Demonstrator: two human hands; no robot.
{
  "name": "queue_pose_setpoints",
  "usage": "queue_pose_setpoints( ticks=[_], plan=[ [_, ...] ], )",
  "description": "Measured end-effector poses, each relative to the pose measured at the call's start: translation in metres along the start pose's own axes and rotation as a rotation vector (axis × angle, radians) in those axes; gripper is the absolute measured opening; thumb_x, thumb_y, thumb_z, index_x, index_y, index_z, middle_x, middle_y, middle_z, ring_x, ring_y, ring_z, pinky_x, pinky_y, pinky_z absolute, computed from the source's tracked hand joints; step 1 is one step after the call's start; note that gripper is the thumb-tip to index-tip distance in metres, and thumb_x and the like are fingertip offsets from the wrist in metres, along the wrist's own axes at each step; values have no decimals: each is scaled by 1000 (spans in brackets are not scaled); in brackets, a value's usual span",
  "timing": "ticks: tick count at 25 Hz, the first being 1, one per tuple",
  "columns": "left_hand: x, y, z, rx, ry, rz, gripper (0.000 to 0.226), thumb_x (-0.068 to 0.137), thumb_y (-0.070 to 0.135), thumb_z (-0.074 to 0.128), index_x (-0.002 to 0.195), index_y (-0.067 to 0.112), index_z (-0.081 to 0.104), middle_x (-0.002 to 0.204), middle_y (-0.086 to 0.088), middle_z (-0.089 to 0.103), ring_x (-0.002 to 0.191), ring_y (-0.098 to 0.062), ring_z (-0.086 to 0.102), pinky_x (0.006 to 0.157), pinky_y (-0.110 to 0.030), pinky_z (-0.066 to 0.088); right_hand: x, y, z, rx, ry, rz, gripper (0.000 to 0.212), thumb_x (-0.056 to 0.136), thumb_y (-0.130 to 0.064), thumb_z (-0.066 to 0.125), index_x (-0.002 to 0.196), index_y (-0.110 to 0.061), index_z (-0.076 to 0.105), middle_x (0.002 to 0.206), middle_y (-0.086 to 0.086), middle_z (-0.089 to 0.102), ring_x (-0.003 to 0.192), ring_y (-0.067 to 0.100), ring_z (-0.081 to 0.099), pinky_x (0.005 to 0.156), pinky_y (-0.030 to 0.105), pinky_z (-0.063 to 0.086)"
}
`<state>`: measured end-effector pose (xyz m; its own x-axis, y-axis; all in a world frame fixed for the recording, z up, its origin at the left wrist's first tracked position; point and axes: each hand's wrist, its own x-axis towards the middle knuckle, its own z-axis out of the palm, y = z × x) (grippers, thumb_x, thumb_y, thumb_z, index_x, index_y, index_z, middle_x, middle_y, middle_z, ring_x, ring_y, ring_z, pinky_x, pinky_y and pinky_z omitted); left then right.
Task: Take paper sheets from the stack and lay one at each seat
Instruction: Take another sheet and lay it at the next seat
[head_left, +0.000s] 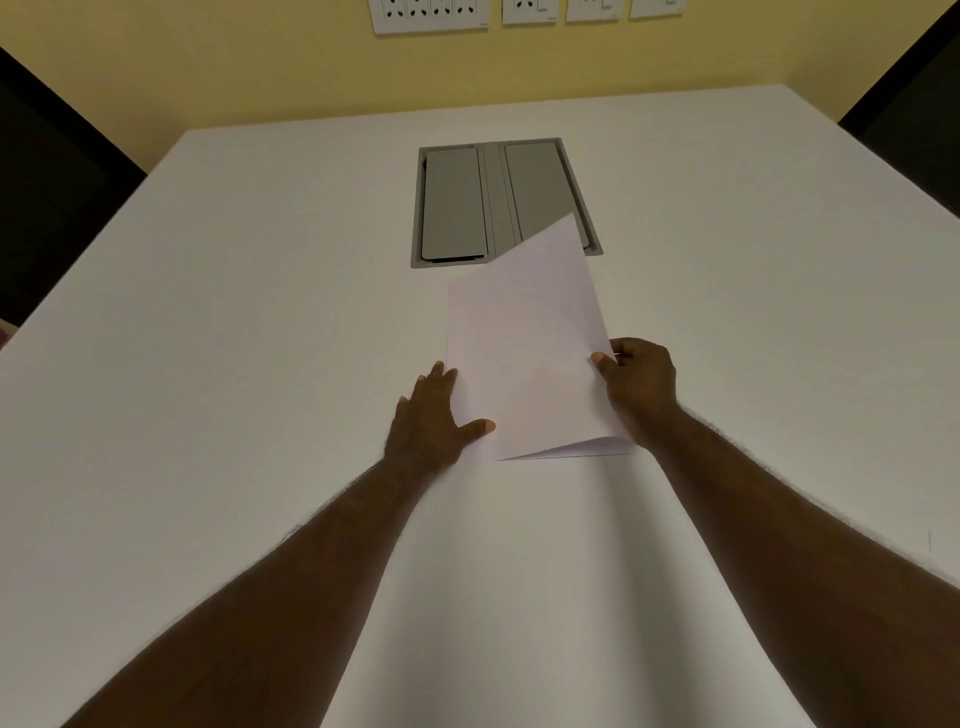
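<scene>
A small stack of white paper sheets lies on the white table, a little right of centre. My left hand rests flat on the stack's left edge, fingers spread, thumb on the paper. My right hand pinches the right edge of the top sheet between thumb and fingers. That sheet is lifted on its right side and tilts up, its far corner over the grey panel.
A grey recessed cable box with two lids sits in the table's middle, just beyond the paper. Dark chair backs stand at the far left and far right. White wall sockets line the yellow wall.
</scene>
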<state>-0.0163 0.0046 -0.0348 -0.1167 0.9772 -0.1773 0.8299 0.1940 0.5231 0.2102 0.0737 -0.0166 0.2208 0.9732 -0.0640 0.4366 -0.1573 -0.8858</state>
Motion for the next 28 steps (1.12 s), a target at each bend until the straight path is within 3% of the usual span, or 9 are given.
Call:
queue_pose_setpoints(
  ticks=[4,7,10,13,16,19,25,28],
  plan=[
    [-12,14,-27,-310,208,-113,83,86,48,60,150,13,21,158,-7,25,144,-23,25,117,-37,22,-11,-26,-21,238,14,41,11,86,-14,66,95,-14,73,90,5,75,86,26,70,86,44,57],
    [-24,33,-64,-502,261,-168,68,89,48,56,145,15,35,146,-7,46,132,-25,44,105,-33,36,-30,-46,-39,353,26,33,11,87,-10,65,94,-13,73,89,5,74,81,21,67,88,45,55],
    [-43,51,-101,-619,276,-155,42,92,45,53,120,14,62,105,-3,68,94,-20,59,79,-27,43,-59,-68,-55,449,0,26,13,88,-9,65,88,-21,72,90,4,75,86,24,69,90,44,55],
    [-77,62,-129,-733,317,-104,22,92,30,58,94,11,70,76,6,64,75,-17,55,62,-25,41,-93,-90,-73,498,-33,14,11,89,-9,65,97,-13,72,95,7,75,91,27,70,91,42,55],
    [-118,73,-145,-797,352,-63,13,91,21,60,91,13,70,78,5,69,73,-15,61,67,-27,47,-127,-111,-99,508,-45,-2,18,90,-8,64,107,-5,69,92,4,74,81,19,68,82,33,56],
    [-161,83,-154,-851,376,-37,11,90,22,60,91,17,71,86,1,73,80,-18,65,76,-35,51,-163,-130,-128,495,-78,-44,17,90,-9,63,106,-7,69,91,1,73,75,12,67,74,23,55],
    [-261,90,-164,-881,371,-17,11,90,22,61,92,19,70,91,-1,75,84,-20,69,82,-42,54,-239,-142,-175,528,-167,-36,16,89,-8,64,103,-11,70,97,6,74,85,22,69,85,37,55],
    [-319,91,-171,-871,393,-23,9,91,22,61,87,24,69,88,-2,74,79,-19,65,77,-39,52,-284,-139,-193,505,-231,-37,19,89,-7,65,107,-8,68,99,9,74,85,23,69,83,38,56]
  ],
)
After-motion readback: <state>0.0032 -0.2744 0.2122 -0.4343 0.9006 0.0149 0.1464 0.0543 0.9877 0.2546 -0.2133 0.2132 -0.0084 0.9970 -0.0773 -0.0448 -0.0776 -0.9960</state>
